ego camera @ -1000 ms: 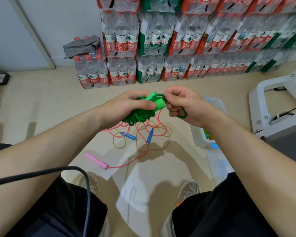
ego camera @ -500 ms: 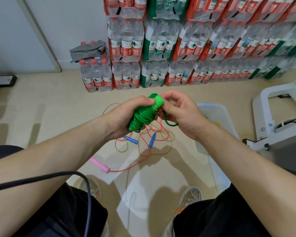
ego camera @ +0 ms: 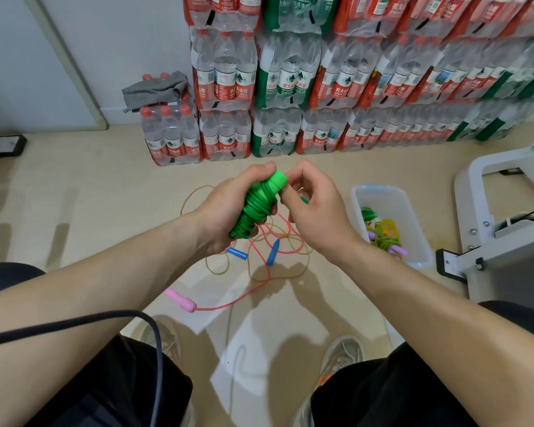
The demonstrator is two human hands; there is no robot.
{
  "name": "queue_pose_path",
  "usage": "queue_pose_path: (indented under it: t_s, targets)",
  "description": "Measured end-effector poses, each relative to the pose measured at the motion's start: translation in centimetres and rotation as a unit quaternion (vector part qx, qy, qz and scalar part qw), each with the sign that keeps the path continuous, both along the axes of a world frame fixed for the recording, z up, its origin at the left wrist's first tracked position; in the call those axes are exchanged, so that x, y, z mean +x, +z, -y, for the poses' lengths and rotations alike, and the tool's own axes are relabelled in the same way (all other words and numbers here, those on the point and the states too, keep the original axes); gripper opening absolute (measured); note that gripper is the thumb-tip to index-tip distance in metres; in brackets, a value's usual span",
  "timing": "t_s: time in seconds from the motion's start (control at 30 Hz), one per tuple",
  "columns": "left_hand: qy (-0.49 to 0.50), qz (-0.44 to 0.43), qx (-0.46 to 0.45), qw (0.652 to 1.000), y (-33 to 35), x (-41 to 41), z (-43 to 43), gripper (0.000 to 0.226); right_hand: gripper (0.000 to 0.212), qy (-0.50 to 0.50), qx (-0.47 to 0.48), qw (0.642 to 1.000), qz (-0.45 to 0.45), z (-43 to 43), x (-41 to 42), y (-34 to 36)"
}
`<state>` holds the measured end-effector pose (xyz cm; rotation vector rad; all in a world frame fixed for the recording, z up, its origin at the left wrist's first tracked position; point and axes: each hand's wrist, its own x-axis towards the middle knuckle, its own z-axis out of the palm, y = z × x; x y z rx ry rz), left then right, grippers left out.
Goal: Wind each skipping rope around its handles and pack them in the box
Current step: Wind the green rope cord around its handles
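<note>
Centre of the frame, my left grip [ego camera: 225,211] curled round the wound green skipping rope [ego camera: 255,204], my right grip [ego camera: 316,220] pinching its loose end, clear plastic box [ego camera: 379,188] right of centre, pink-handled rope [ego camera: 181,300] on the floor [ego camera: 74,195] below.

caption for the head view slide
Left hand grips a coiled green plastic skipping rope; right hand pinches its loose end.

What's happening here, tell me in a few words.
A person is winding a green skipping rope around its handles. The left hand grips the wound bundle; the right hand pinches the last bit of cord beside the handle tip. A pink-handled rope and a blue-handled rope lie loose on the floor. The clear box on the right holds bundled ropes.
</note>
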<state>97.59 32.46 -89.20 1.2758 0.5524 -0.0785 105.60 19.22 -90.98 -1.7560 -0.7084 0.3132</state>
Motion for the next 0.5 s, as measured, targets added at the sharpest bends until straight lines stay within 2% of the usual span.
queue_pose_path:
  t_s: [0.27,0.5]
  targets:
    - [0.050,0.019,0.041,0.998,-0.6,0.0,0.2,0.044,0.021,-0.008,0.001,1.000,0.017,0.0,-1.4,-0.3]
    - [0.074,0.010,0.023,0.997,-1.3,0.3,-0.1,0.045,0.020,0.014,-0.046,0.998,0.039,0.3,-1.8,-0.5]
